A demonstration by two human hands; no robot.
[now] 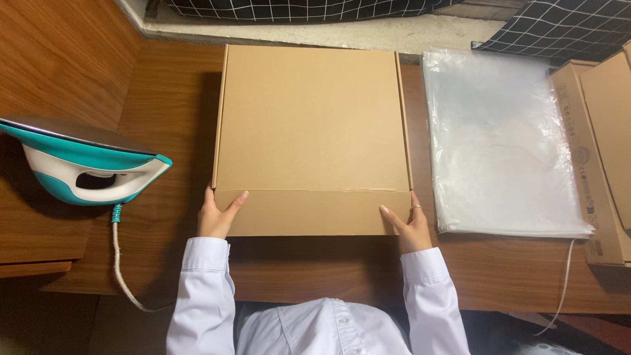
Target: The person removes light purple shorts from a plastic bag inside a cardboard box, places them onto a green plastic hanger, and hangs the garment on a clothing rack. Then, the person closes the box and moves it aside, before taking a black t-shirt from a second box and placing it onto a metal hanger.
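Both hands (217, 220) (411, 230) grip cardboard box (312, 118) front corners (flap nearest person)

Flat tan carton (312, 131) centre — clear bags (499, 138) right.
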